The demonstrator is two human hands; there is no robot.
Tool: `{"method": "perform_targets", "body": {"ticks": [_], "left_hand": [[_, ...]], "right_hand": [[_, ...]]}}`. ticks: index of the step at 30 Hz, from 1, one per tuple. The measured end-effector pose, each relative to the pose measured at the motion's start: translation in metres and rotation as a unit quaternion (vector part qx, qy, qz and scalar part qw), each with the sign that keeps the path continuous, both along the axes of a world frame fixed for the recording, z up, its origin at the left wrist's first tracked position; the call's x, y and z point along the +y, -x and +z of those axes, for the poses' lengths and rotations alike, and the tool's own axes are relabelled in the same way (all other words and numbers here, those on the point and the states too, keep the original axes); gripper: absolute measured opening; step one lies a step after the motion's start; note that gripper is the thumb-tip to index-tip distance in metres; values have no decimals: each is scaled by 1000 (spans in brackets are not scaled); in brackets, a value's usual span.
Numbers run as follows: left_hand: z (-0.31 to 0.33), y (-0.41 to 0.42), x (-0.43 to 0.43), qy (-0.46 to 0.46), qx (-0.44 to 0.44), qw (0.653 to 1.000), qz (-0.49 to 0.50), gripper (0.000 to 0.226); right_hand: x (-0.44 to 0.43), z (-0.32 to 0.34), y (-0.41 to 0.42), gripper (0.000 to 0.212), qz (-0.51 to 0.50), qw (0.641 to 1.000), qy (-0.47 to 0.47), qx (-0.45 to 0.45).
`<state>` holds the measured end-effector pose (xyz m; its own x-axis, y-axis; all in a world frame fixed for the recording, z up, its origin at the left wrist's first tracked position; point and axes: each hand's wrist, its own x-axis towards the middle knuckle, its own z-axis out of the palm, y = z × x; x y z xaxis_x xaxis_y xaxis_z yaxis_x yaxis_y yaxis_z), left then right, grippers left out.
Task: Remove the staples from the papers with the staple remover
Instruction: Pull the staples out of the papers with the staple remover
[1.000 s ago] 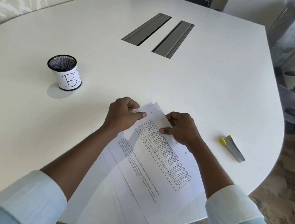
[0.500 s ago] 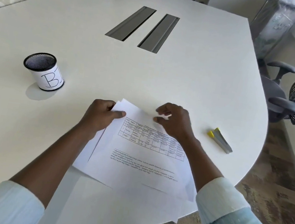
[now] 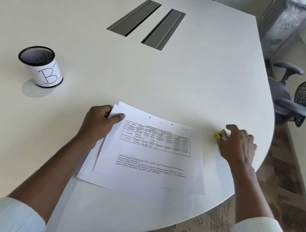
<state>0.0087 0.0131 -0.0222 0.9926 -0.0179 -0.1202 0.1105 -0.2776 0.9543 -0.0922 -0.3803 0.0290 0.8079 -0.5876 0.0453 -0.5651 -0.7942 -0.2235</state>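
left hand (image 3: 97, 125) pinches papers (image 3: 149, 176); right hand (image 3: 239, 147) hides most of staple remover (image 3: 218, 135), grip unclear.

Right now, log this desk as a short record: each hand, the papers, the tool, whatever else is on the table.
papers: fanned stack lying flat, printed grid uppermost
staple remover: right of the papers, only its yellow end visible
left grip: holds the papers' far left corner, thumb on top
right grip: fingers over the staple remover; hold unclear
table: white, two grey slots in the middle
mesh cup: upright, far left, labelled B, apart from the papers
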Motion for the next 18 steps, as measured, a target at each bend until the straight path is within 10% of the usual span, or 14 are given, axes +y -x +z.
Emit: {"method": "perform_targets", "body": {"ticks": [11, 18], "left_hand": [[2, 14, -3, -44, -32, 998, 10, 9], [5, 18, 0, -34, -41, 999, 2, 15]], "right_hand": [[20, 16, -12, 52, 4, 979, -163, -118], [72, 37, -30, 12, 57, 709, -656, -251]]}}
